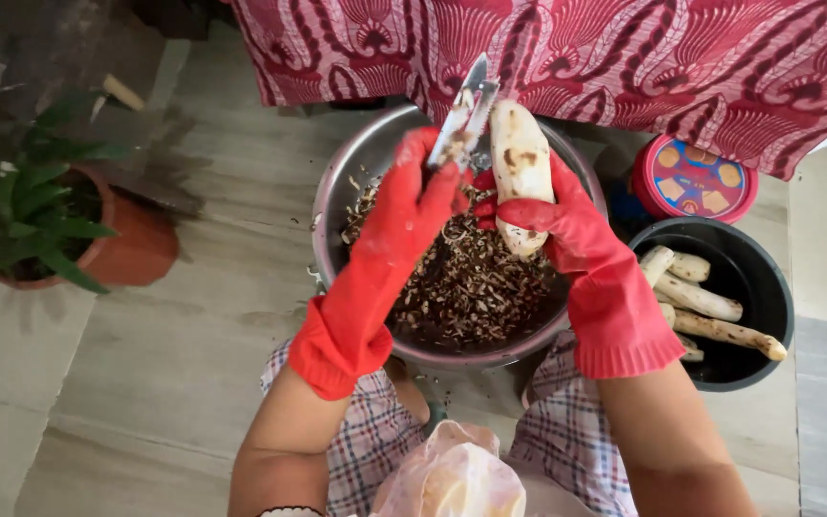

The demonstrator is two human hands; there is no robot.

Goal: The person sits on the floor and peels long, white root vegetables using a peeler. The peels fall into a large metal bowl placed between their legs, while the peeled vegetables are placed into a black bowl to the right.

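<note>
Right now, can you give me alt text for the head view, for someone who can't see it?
Two red-gloved hands work over a metal bowl of brown peelings: the left hand holds a peeler, the right hand a mostly peeled pale root. A black bucket of peeled roots sits right; a potted plant left.

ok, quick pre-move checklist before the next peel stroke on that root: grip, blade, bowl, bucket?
1. Left hand in a red glove grips the peeler: ok.
2. Right hand holds the pale root upright: ok.
3. Blade against the root near its top: cannot tell whether it touches.
4. Metal bowl sits under both hands, holding brown peelings: ok.
5. Black bucket on the right holds peeled roots, with room left: ok.
</note>
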